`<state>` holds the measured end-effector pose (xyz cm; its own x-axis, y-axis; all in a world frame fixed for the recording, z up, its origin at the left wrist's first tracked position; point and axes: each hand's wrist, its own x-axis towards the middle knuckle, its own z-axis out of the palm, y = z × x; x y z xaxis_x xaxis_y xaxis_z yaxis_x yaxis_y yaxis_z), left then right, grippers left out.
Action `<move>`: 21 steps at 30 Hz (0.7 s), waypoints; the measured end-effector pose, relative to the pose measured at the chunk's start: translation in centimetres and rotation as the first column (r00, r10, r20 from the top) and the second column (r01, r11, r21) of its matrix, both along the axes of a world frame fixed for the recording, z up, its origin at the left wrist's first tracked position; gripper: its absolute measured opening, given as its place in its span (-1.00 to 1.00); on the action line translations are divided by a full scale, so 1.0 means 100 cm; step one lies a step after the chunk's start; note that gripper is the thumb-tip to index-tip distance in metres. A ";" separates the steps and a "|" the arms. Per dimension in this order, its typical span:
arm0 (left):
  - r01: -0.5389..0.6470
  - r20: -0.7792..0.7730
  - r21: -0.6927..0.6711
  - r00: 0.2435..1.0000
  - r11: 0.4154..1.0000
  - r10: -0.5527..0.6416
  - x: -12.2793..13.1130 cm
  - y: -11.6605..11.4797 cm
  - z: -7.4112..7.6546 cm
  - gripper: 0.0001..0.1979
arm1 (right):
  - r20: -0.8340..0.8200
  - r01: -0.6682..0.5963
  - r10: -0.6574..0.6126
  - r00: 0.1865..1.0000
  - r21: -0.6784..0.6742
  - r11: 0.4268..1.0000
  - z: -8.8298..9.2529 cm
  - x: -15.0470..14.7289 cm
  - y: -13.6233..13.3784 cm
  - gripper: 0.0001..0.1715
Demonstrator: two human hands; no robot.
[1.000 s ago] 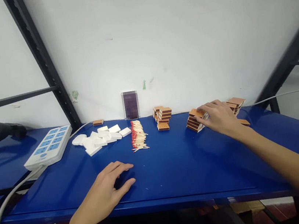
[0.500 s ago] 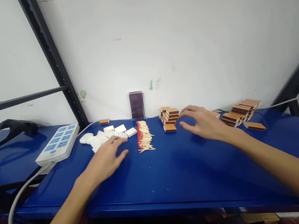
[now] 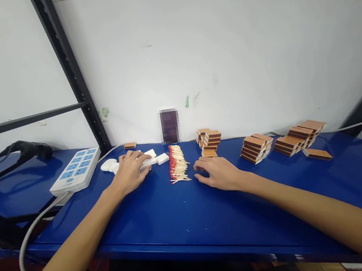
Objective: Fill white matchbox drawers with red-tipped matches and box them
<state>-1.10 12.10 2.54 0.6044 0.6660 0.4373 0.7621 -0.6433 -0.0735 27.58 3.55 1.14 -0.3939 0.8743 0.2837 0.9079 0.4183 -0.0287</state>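
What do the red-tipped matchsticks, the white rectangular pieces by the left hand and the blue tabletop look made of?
Pale, red-tipped matchsticks: likely bare wood, matte, judging by their straw colour.
White rectangular pieces: smooth and plain; could be card or plastic, I can't tell.
Blue flat tabletop: probably painted metal, given its even colour and soft, glossy reflections.

Soft, even light filling wall (image 3: 232, 47) beyond fingers (image 3: 141, 159); corner high right of fingers darkening. Tabletop (image 3: 165, 218) nearer than fingers showing faint sheen, space below it sinking into shadow. Wide-angle distortion leaning post (image 3: 68, 61) left of fingers. Pixelation masking patch (image 3: 170, 125) beyond fingers.
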 end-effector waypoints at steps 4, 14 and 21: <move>0.159 0.324 -0.123 0.940 0.980 -0.112 -0.002 -0.046 0.008 -0.76 | 0.011 0.147 -0.147 0.989 0.013 0.989 -0.008 0.017 0.003 -0.78; 0.241 0.279 -0.501 0.954 0.831 -0.108 0.019 -0.119 -0.014 -0.77 | 0.084 0.354 -0.354 0.931 0.025 0.935 -0.002 0.050 0.017 -0.54; 0.137 0.431 -0.408 0.900 0.903 0.058 0.003 -0.117 -0.018 -0.75 | 0.042 0.287 -0.293 0.955 0.108 0.952 -0.014 0.050 -0.016 -0.59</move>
<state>-0.76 0.38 0.73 0.4550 0.8228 0.3407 0.6284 -0.5677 0.5318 32.58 1.91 -0.23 -0.1455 0.9217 0.3596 0.9894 0.1347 0.0550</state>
